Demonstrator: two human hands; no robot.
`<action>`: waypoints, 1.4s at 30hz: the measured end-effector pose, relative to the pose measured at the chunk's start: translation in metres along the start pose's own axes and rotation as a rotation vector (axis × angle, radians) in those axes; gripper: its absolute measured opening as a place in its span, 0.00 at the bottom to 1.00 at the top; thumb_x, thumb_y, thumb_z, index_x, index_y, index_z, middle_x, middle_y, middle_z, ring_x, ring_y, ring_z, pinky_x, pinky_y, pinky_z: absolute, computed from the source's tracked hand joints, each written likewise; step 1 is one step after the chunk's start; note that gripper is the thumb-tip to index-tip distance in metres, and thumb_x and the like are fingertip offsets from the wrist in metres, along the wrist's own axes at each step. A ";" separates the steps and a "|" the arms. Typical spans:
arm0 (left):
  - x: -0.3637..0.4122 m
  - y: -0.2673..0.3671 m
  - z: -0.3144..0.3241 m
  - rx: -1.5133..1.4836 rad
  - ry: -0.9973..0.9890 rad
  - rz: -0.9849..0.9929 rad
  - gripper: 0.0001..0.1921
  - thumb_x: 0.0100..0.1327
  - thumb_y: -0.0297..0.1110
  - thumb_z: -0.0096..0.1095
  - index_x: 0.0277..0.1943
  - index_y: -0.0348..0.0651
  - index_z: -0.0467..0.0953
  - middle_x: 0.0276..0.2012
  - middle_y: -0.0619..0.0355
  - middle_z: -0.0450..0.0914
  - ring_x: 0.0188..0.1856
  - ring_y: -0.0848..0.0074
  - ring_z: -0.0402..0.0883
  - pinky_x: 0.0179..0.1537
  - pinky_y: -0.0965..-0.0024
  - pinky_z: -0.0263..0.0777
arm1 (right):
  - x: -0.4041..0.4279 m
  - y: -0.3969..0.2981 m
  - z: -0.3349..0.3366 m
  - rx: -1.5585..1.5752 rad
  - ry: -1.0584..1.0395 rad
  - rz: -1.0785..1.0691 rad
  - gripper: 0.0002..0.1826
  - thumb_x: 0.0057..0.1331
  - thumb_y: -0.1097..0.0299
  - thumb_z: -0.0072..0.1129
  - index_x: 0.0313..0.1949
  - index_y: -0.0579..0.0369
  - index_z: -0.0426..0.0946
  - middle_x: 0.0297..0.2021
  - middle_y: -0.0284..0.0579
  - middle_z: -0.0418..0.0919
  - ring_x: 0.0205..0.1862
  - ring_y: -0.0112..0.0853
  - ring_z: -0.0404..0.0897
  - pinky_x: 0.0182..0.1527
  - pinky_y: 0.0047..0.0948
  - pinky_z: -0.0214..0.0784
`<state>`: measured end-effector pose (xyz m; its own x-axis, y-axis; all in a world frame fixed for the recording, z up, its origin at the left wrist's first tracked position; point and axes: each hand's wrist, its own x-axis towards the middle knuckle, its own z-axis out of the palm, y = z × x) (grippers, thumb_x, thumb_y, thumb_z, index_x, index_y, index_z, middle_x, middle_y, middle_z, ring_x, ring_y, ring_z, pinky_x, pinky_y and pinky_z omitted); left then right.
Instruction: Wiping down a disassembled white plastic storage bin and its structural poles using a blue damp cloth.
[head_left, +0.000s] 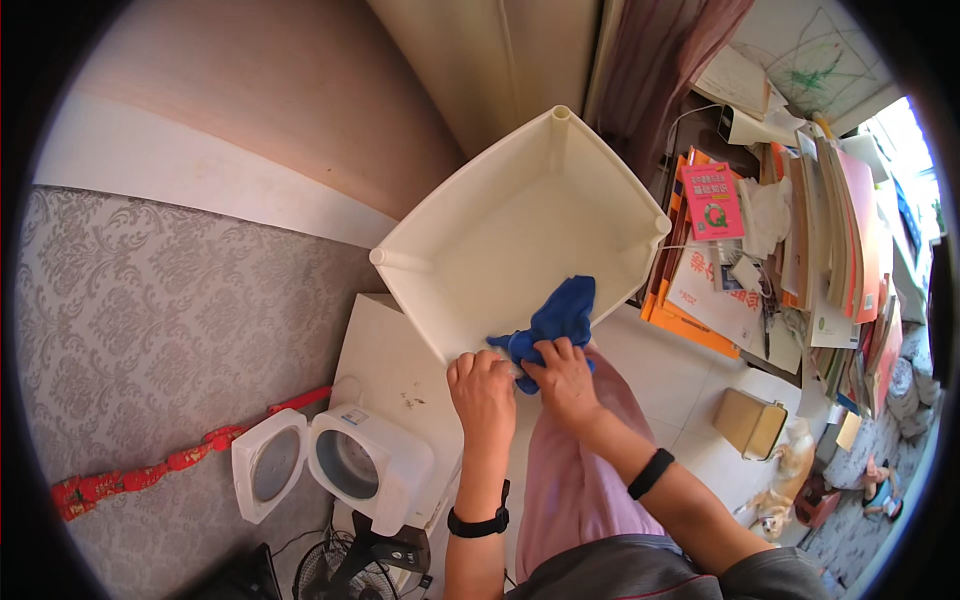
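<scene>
A large cream plastic bin (517, 217) is tipped so that its open inside faces me, with round posts at its corners. At its near rim, my left hand (481, 379) grips the edge near the lower corner, fingers curled over it. Just to the right, my right hand (561, 375) holds a blue cloth (562, 311) against the same rim. Part of the cloth spreads up inside the bin, and a bit hangs below the rim between my hands. Each forearm wears a black band.
Left of me, a white cabinet top (397, 360) holds a white appliance with its lid raised (375, 465). Below stands a black fan (345, 562). Books and papers (825, 232) crowd a desk at right. On the floor are a tan waste bin (750, 421) and a dog (787, 476).
</scene>
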<state>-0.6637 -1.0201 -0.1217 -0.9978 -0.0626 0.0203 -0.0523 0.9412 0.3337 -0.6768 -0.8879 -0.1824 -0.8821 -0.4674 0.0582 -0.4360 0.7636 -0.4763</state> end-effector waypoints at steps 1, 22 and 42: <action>0.002 0.002 0.001 -0.001 0.002 0.000 0.09 0.43 0.24 0.70 0.30 0.41 0.81 0.36 0.62 0.78 0.42 0.69 0.72 0.53 0.64 0.61 | 0.001 0.008 -0.005 -0.002 0.001 -0.001 0.14 0.48 0.71 0.54 0.35 0.44 0.84 0.41 0.37 0.73 0.46 0.36 0.68 0.46 0.34 0.62; 0.000 -0.017 -0.016 -1.519 0.362 -0.253 0.26 0.64 0.38 0.41 0.63 0.34 0.60 0.66 0.50 0.59 0.67 0.66 0.56 0.69 0.63 0.44 | 0.013 0.007 -0.028 0.885 -0.181 0.235 0.23 0.44 0.82 0.55 0.43 0.55 0.79 0.42 0.47 0.75 0.45 0.45 0.71 0.48 0.38 0.66; 0.010 -0.040 -0.019 -1.570 0.212 -0.526 0.36 0.69 0.58 0.37 0.68 0.34 0.50 0.70 0.49 0.49 0.71 0.68 0.48 0.69 0.66 0.43 | 0.030 0.005 -0.035 0.880 -0.251 0.348 0.18 0.53 0.80 0.58 0.46 0.61 0.74 0.42 0.50 0.77 0.43 0.37 0.78 0.46 0.29 0.69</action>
<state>-0.6709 -1.0643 -0.1170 -0.8560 -0.4074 -0.3182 -0.1384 -0.4126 0.9003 -0.7113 -0.8822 -0.1519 -0.8282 -0.4380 -0.3497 0.2201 0.3198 -0.9216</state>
